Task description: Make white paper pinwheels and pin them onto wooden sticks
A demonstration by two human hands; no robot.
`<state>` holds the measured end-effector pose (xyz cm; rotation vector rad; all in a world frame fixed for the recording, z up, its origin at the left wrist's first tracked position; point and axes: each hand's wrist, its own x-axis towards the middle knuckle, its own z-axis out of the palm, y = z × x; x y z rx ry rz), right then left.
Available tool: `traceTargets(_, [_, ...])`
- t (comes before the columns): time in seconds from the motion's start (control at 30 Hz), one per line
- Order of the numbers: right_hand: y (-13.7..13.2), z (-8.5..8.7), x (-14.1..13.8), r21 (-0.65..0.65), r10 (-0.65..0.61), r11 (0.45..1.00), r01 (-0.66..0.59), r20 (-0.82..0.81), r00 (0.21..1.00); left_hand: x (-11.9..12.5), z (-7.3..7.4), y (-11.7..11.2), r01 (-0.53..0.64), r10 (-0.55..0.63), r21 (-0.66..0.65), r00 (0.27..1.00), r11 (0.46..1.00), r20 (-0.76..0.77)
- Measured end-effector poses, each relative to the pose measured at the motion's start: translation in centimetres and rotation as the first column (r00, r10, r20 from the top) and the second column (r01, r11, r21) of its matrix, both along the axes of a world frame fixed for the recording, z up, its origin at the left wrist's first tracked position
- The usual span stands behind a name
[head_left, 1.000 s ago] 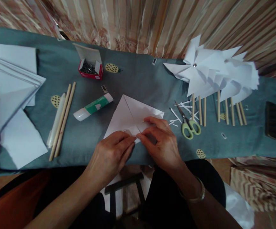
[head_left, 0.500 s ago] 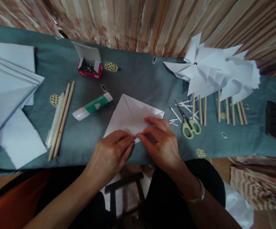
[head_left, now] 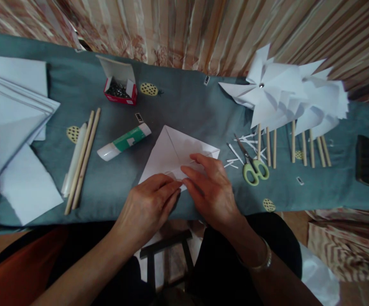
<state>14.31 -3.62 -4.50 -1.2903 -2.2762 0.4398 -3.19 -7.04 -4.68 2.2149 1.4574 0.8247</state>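
A white square of paper (head_left: 174, 151) with diagonal creases lies on the grey-green cloth (head_left: 187, 106) in front of me. My left hand (head_left: 148, 206) rests on its near corner, fingers together and pressing the paper down. Beside it, my right hand (head_left: 211, 191) lies over the near right part of the sheet, fingers stretched flat on a folded flap. The fingertips of both hands almost meet at the paper's near edge.
Green-handled scissors (head_left: 251, 163) and paper slivers lie right of the sheet. Finished white pinwheels (head_left: 283, 95) on wooden sticks sit at the right. A glue stick (head_left: 123, 141), loose wooden sticks (head_left: 82, 159), a red box of pins (head_left: 119, 89), stacked paper (head_left: 12, 123) and a dark phone (head_left: 367, 160) surround them.
My right hand has flattened and slid slightly left along the paper's flap. The left hand and the sheet stay where they were.
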Motion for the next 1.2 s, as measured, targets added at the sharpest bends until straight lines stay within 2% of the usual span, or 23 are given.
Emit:
traceTargets(0.2, [-0.1,-0.4,0.0,0.063,0.044,0.997,-0.050,0.092,0.995,0.1,0.1,0.0,0.006,-0.006,-0.008,1.000,1.000,0.007])
traceTargets(0.43, [-1.0,-0.8,-0.4,0.054,0.064,0.995,-0.078,0.225,0.972,0.0,0.1,0.1,0.016,-0.016,-0.009,1.000,1.000,-0.001])
traceTargets(0.63, [-1.5,-1.1,-0.9,0.105,0.064,0.990,-0.091,0.240,0.969,0.0,0.2,-0.1,0.024,-0.025,-0.026,0.999,0.999,-0.023])
traceTargets(0.83, [-1.3,-1.4,-0.9,0.059,0.072,0.995,-0.083,0.171,0.983,0.0,0.0,-0.3,0.041,-0.043,-0.041,0.997,0.998,-0.056])
traceTargets(1.03, [0.4,-0.2,0.9,0.047,0.027,0.999,-0.028,0.008,1.000,0.0,-0.4,-0.4,0.040,-0.041,-0.019,0.996,0.999,-0.080])
traceTargets(1.13, [2.2,0.2,1.6,0.066,-0.083,0.995,0.080,0.040,0.996,-0.1,-0.3,-0.3,0.063,-0.061,0.012,0.990,0.998,-0.126])
traceTargets(1.2, [3.1,0.3,1.8,0.050,-0.097,0.994,0.094,0.082,0.992,-0.4,0.0,0.0,0.085,-0.078,0.043,0.987,0.995,-0.143])
